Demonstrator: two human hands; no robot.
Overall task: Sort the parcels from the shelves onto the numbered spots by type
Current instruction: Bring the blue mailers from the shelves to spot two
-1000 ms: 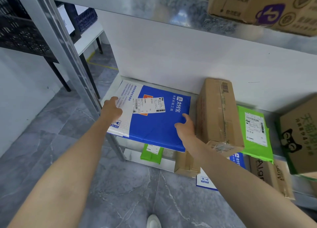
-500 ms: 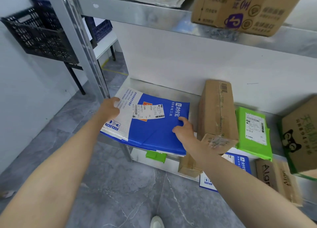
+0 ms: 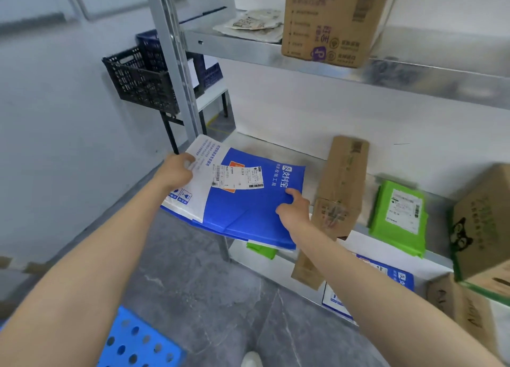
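My left hand (image 3: 176,170) and right hand (image 3: 294,209) clamp the blue mailer (image 3: 248,217) half off the shelf (image 3: 276,148), right fingers seemingly curled beneath; next, I reckon, carry it to its numbered spot.

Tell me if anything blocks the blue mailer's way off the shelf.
Nothing visible does. The left hand and right hand hold the mailer, which overhangs the front edge of the shelf. A brown box stands close on its right and a post at its left rear corner, but the way toward the person is open.

shelf post (image 3: 176,71) left, tall brown box (image 3: 342,184) right, bare shelf (image 3: 276,148) behind
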